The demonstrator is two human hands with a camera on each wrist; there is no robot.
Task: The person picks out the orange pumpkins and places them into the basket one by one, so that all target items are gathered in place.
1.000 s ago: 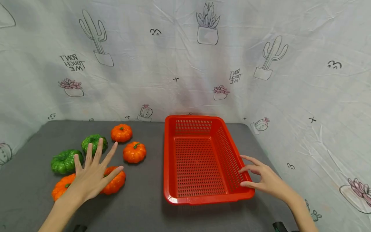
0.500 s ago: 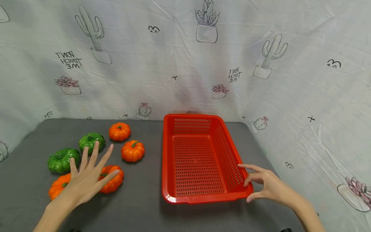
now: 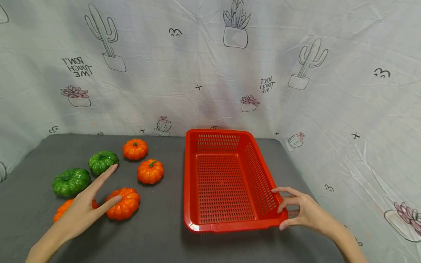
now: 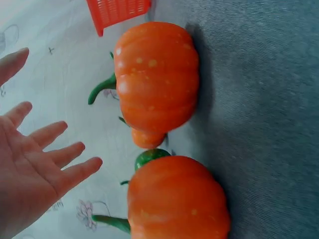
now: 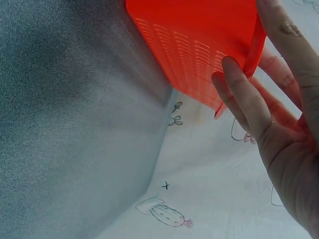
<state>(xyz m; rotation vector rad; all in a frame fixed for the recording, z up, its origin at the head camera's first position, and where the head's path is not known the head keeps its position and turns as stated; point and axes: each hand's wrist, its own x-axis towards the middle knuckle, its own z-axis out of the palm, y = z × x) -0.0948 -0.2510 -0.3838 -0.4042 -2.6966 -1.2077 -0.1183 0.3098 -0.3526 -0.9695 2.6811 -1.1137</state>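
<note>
On the right half of the table (image 3: 171,237), which has a grey woven cover, sits a red plastic basket (image 3: 230,227), rectangular, with slotted walls and a perforated floor. A person's right hand (image 3: 304,213) grips its near right corner, fingers bent over the rim. Across from it, the left hand (image 3: 82,210) has straight, parted fingers, held near two glossy, ribbed orange pumpkins (image 3: 123,204) and partly hiding one. Farther back lie two mottled green pumpkins (image 3: 71,182) and two squat orange ones (image 3: 150,172), all outside the basket. Behind hangs a wrinkled white sheet (image 3: 204,62) printed with cacti.
</note>
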